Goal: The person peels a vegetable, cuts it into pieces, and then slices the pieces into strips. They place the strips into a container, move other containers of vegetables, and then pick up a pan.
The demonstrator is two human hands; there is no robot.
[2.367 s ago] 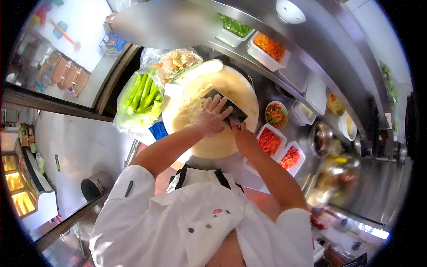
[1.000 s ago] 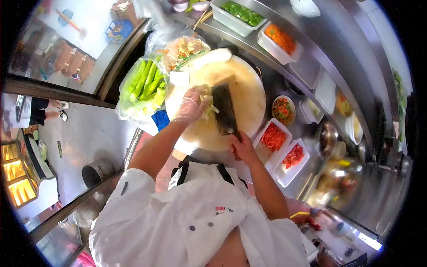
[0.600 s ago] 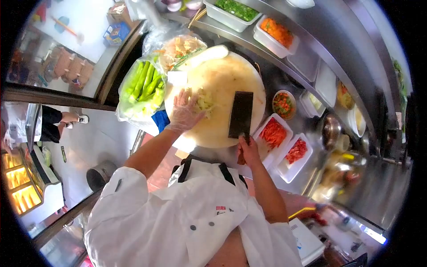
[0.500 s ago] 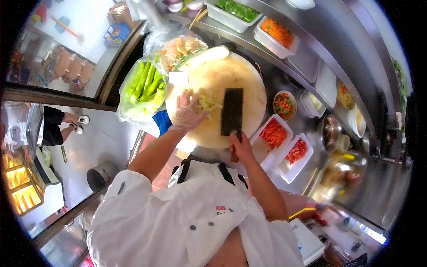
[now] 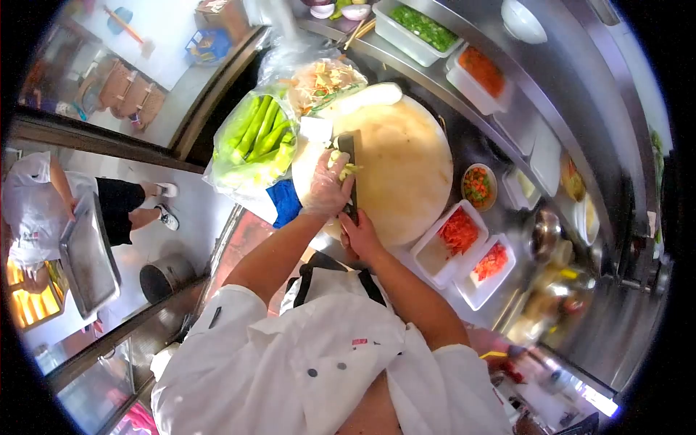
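A round pale cutting board [image 5: 406,174] lies on the steel counter. My left hand [image 5: 328,190], in a clear plastic glove, presses a small heap of pale shredded vegetable [image 5: 342,164] against the flat of a dark cleaver [image 5: 351,161] at the board's left edge. My right hand [image 5: 359,233] grips the cleaver's handle at the near edge of the board. A long white radish [image 5: 362,98] rests along the board's far rim.
A plastic bag of green stalks [image 5: 255,138] and a bag of mixed scraps [image 5: 319,78] sit left of the board. White tubs of shredded carrot [image 5: 458,230], red pieces [image 5: 493,262] and greens [image 5: 422,20] stand right and behind. Another person holds a metal tray [image 5: 87,254] at far left.
The cleaver has swung from the middle of the board to its left edge, against the shredded vegetable. My left hand now holds the heap against the blade. A person with a tray has come into view.
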